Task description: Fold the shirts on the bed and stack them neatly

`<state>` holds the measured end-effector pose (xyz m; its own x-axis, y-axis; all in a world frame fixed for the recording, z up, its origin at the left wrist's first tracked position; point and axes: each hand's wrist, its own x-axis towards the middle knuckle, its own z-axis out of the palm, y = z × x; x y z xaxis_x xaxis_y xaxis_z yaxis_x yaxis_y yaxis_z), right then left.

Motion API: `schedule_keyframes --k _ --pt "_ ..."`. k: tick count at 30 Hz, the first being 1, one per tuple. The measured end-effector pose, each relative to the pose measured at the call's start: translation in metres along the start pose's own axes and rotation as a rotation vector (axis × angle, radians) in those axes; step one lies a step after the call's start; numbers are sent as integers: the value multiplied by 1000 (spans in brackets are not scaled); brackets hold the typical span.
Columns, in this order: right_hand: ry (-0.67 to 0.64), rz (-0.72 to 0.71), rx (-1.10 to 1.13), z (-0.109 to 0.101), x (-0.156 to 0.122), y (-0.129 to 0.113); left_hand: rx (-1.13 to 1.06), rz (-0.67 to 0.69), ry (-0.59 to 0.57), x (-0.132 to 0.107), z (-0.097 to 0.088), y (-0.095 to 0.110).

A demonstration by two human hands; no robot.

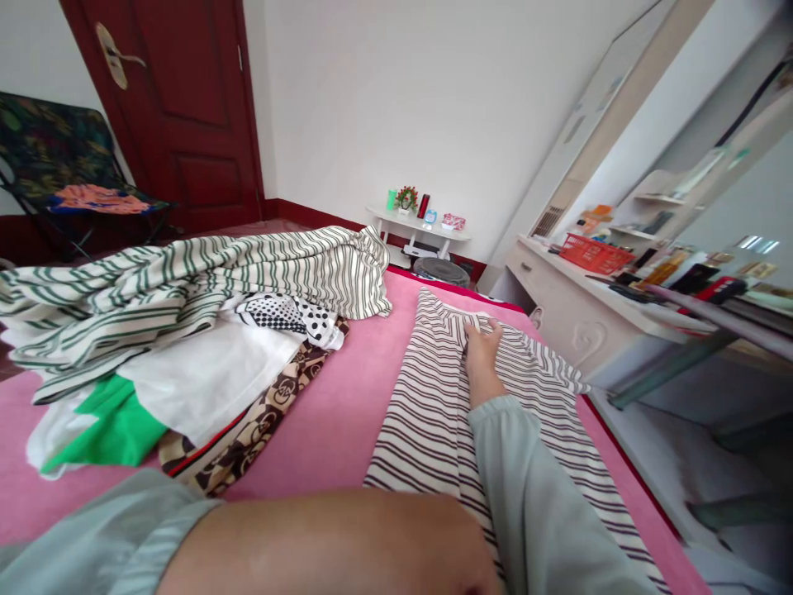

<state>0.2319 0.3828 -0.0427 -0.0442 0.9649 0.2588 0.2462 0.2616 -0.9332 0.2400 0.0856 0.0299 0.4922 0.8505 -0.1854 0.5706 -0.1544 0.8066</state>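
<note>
A white shirt with dark stripes (421, 397) lies spread on the pink bed cover (322, 413), its collar end pointing away from me. My right hand (483, 351) is at the shirt's upper front near the neckline, fingers bent and closed on the cloth. Across the bottom of the view, very near the camera, stretches my left arm with part of my left hand (455, 545); its fingers are hidden. It passes over the shirt's lower part, and whether it touches the cloth cannot be told.
Left on the bed is a clothes pile: a green-striped garment (297, 268), a white one (211, 380), a green piece (111, 421) and a brown patterned one (273, 413). A dressing table (557, 289) flanks the right side. Behind are a small white table (396, 216) and a door (186, 107).
</note>
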Motion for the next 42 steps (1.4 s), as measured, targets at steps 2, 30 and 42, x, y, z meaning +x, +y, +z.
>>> schedule_keyframes --k 2,30,42 --pt "-85 -99 -49 0 0 -1 103 -53 271 11 -23 -2" --pt "-281 -368 -486 46 55 -26 516 -341 655 34 -41 -72" --pt "-84 -262 -619 52 74 -5 511 -321 712 36 -38 -78"
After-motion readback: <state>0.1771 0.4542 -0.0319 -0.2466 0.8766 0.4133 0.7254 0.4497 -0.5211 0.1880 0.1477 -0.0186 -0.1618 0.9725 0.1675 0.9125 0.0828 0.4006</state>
